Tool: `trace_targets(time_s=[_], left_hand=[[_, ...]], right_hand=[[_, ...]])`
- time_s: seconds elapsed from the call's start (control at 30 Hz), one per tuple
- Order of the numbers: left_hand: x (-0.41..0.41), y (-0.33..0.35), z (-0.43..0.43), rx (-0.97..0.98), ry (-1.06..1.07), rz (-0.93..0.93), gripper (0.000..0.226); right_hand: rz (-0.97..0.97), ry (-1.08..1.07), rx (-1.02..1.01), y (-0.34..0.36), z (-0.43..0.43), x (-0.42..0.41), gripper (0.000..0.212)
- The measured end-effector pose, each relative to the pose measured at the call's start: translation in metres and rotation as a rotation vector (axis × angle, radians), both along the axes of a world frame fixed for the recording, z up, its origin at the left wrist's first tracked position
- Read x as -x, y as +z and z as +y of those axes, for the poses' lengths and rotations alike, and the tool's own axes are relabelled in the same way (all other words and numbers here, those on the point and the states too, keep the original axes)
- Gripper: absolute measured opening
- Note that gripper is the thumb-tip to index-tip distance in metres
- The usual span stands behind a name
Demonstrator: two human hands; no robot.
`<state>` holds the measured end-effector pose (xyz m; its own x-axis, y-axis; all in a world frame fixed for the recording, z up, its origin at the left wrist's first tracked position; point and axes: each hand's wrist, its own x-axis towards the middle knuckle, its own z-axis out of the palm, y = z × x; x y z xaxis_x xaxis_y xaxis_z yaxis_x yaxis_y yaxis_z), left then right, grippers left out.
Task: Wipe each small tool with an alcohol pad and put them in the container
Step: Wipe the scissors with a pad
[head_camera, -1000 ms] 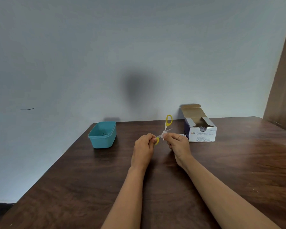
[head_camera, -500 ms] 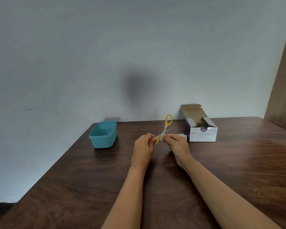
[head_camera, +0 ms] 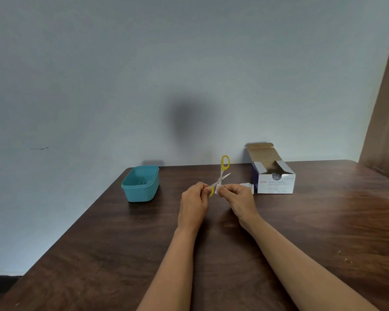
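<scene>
The left hand (head_camera: 194,198) is pinching one yellow handle of the small scissors (head_camera: 221,176), which are standing spread open above the wooden table (head_camera: 121,254). The right hand (head_camera: 239,198) is closing its fingertips on a white alcohol pad (head_camera: 217,188) against one blade. The teal container (head_camera: 140,184) is sitting well apart to the left; the opened alcohol swab box (head_camera: 275,184) is standing near the right hand.

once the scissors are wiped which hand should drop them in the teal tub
Probably the left. The left hand already grips the scissors by a yellow handle, and the teal tub sits on its side. The right hand is pinching the alcohol pad.
</scene>
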<state>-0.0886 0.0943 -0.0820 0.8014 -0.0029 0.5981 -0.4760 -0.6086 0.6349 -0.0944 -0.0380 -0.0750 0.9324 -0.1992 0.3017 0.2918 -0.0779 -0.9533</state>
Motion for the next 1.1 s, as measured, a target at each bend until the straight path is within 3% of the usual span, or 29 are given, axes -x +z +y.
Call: trace_targets(time_s=[0.13, 0.27, 0.67, 0.77, 0.93, 1.0, 1.1], left_hand=[[0.001, 0.002, -0.001, -0.014, -0.034, -0.002, 0.017], [0.001, 0.001, -0.003, -0.049, -0.078, 0.033, 0.017], [0.004, 0.005, -0.001, 0.017, 0.0, 0.05, 0.017], [0.005, 0.006, -0.002, 0.035, -0.006, 0.032, 0.017], [0.003, 0.004, 0.002, 0.152, 0.036, 0.007, 0.017], [0.001, 0.004, 0.003, 0.182, 0.059, -0.009, 0.018], [0.002, 0.006, 0.003, 0.181, 0.026, 0.003, 0.019]], right_hand=[[0.015, -0.009, -0.102, 0.001, -0.001, 0.001, 0.006], [0.047, -0.039, -0.273, 0.003, -0.004, 0.0, 0.016], [0.049, -0.007, -0.019, 0.003, -0.001, 0.003, 0.006], [0.073, 0.045, -0.049, 0.005, -0.003, 0.003, 0.008], [0.138, 0.198, 0.088, 0.006, -0.013, 0.0, 0.01], [0.152, 0.164, -0.064, 0.006, -0.016, -0.004, 0.009], [0.201, 0.115, -0.508, 0.007, -0.022, -0.008, 0.004]])
